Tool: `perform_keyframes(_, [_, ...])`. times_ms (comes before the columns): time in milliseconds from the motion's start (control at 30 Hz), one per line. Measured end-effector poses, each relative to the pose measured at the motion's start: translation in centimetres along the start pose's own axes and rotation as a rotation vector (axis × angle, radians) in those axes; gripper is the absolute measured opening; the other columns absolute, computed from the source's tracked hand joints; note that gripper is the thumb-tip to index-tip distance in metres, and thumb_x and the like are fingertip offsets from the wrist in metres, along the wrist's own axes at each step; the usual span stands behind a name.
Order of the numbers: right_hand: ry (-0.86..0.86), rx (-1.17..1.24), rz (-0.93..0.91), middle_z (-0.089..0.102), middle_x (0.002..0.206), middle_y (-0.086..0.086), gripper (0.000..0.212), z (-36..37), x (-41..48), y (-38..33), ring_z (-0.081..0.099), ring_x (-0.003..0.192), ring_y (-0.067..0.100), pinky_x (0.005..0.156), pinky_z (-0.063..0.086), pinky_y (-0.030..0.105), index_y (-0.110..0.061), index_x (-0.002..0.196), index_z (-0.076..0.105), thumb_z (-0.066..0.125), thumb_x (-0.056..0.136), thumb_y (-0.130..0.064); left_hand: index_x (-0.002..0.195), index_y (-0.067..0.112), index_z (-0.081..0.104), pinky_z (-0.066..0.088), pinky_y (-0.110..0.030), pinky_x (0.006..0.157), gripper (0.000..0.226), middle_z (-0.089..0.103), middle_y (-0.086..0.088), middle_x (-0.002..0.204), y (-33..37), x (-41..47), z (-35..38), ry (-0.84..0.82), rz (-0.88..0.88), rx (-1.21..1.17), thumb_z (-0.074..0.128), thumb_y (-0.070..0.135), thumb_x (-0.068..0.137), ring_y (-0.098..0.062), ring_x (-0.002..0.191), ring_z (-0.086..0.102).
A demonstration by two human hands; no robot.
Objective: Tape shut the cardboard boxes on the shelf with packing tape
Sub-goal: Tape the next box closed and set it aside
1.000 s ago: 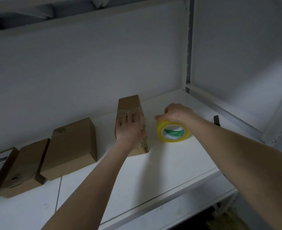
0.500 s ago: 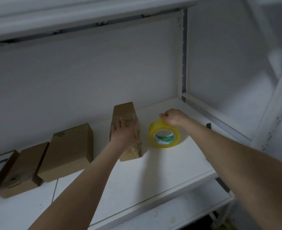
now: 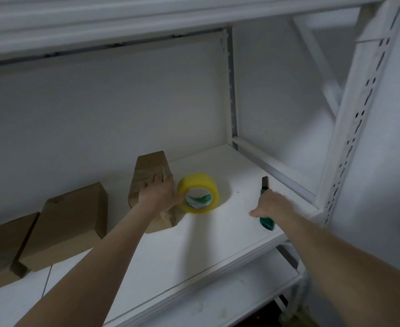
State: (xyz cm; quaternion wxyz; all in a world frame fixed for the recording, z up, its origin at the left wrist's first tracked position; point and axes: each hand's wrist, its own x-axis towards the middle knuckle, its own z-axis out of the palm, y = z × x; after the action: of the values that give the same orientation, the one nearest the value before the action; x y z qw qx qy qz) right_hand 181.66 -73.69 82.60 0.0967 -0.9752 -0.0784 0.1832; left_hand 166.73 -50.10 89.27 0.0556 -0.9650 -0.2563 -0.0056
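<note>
Leaving the tape roll [image 3: 197, 192], the right hand [image 3: 273, 206] has crossed to the cutter [image 3: 266, 223]. The left hand [image 3: 157, 193] lies flat on the box [image 3: 150, 168], steadying it, thumb against the roll standing on the shelf [image 3: 217, 244]. The right hand covers the cutter, its grip hidden, probably to cut the tape.

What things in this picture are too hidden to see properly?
1. Head view: the right hand covers the middle of the cutter, so its grip is unclear.
2. Head view: the left hand hides the top seam of the box.
3. Head view: the leftmost boxes are cut off by the left edge.
4. Head view: the label of the tape roll is blurred.
</note>
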Motion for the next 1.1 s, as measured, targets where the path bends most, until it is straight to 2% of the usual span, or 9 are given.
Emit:
perform_keyframes(167, [0.029,0.214,-0.051,0.055,0.101,0.01,0.057,-0.2,-0.1,-1.0,0.055,0.089,0.024,0.066,0.049,0.031,-0.002,0.136,0.032,0.057,0.094,-0.031,0.147,0.012,0.028,0.036,-0.045,0.104,0.064,0.036,-0.018,0.147,0.0,-0.7,-0.9,0.014,0.009,-0.176,0.05,0.041,0.094,-0.035,0.131,0.04])
perform_keyframes(267, [0.138,0.436,-0.249,0.059,0.119,0.014,0.049,-2.5,-1.6,-3.6,0.06,0.102,0.031,0.067,0.048,0.032,-0.005,0.124,0.041,0.06,0.092,-0.037,0.118,0.007,0.058,0.047,-0.036,0.074,0.034,0.064,-0.016,0.108,0.6,-1.3,-2.7,0.275,0.077,-0.404,0.048,0.031,0.097,-0.032,0.095,0.061])
perform_keyframes(333, [0.207,0.551,-0.412,0.061,0.114,0.012,0.041,-4.3,-3.0,-6.1,0.06,0.103,0.029,0.072,0.043,0.031,-0.009,0.115,0.047,0.063,0.089,-0.036,0.099,0.017,0.063,0.047,-0.032,0.078,0.019,0.062,-0.004,0.095,1.3,-1.5,-4.2,0.321,0.108,-0.664,0.047,0.027,0.098,-0.021,0.089,0.059])
perform_keyframes(433, [0.214,0.642,-0.654,0.058,0.095,0.002,0.032,-6.1,-5.9,-9.9,0.06,0.089,0.023,0.065,0.04,0.027,-0.016,0.102,0.047,0.069,0.084,-0.031,0.113,0.013,0.063,0.05,-0.035,0.093,0.031,0.064,-0.006,0.108,3.4,-1.1,-6.2,0.12,0.076,-0.994,0.048,0.035,0.098,-0.021,0.101,0.061])
perform_keyframes(567, [-0.055,0.79,-0.835,0.065,0.086,0.005,0.021,-6.3,-8.0,-12.9,0.068,0.072,0.018,0.06,0.058,0.027,-0.015,0.1,0.054,0.068,0.084,-0.012,0.107,0.003,0.06,0.055,-0.039,0.082,0.03,0.066,-0.011,0.09,4.4,-0.9,-6.7,-0.037,-0.146,-1.373,0.054,0.031,0.096,-0.025,0.082,0.064])
perform_keyframes(633, [-0.182,0.857,-0.822,0.071,0.092,0.008,0.016,-6.3,-7.2,-12.9,0.071,0.077,0.017,0.072,0.059,0.033,-0.017,0.099,0.062,0.07,0.085,-0.017,0.108,0.005,0.057,0.056,-0.031,0.069,0.023,0.064,-0.006,0.085,3.3,-0.8,-6.2,0.086,-0.211,-1.333,0.054,0.024,0.097,-0.02,0.074,0.064])
perform_keyframes(733, [0.113,0.61,-0.67,0.071,0.108,0.003,0.029,-6.1,-4.3,-12.8,0.067,0.094,0.02,0.081,0.052,0.031,-0.023,0.105,0.066,0.065,0.087,-0.045,0.091,0.02,0.052,0.044,-0.018,0.05,0.008,0.055,0.002,0.072,0.8,-0.9,-5.1,0.291,-0.211,-1.039,0.048,0.017,0.097,-0.015,0.062,0.055])
perform_keyframes(900, [0.03,0.092,-0.638,0.053,0.139,0.001,0.066,-4.3,-2.5,-14.5,0.053,0.123,0.025,0.096,0.045,0.036,-0.032,0.138,0.046,0.045,0.086,-0.072,0.099,0.016,0.055,0.05,-0.034,0.062,0.019,0.057,-0.002,0.084,-1.3,-1.0,-1.4,0.153,-0.176,-0.508,0.066,0.021,0.084,-0.017,0.07,0.055])
perform_keyframes(1100, [-0.094,-0.049,-0.645,0.055,0.134,0.003,0.056,-4.6,-1.9,-15.0,0.054,0.119,0.027,0.092,0.045,0.034,-0.026,0.133,0.057,0.052,0.089,-0.06,0.107,0.013,0.053,0.054,-0.036,0.07,0.03,0.058,-0.004,0.091,-2.8,0.5,-1.3,0.106,-0.187,-0.473,0.065,0.015,0.079,-0.023,0.081,0.058])
